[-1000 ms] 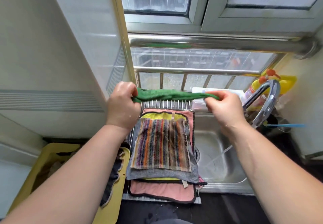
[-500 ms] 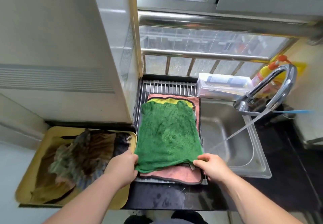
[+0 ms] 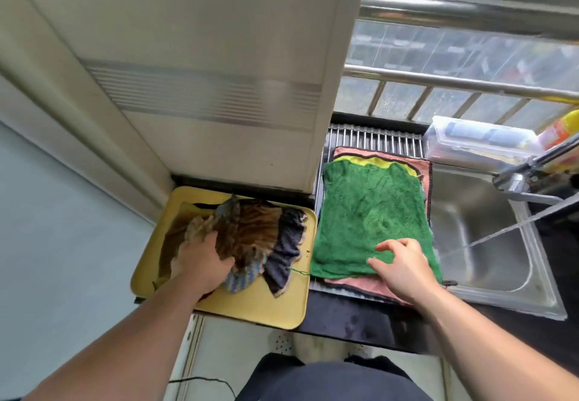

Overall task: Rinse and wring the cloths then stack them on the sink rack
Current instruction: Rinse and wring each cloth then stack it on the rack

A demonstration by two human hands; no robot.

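Your left hand (image 3: 200, 264) gripped the heap of cloths (image 3: 250, 231) in the yellow tray (image 3: 266, 303); your right hand (image 3: 404, 267) rested, fingers spread, on the green cloth (image 3: 369, 209) topping the rack (image 3: 376, 139).

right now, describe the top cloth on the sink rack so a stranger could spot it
Find the steel sink under the window; a bar rack lies along its left side. The green cloth is the top of the flat stack there. It alone is shaggy green; only a pink cloth and a yellow cloth peek out beneath it.
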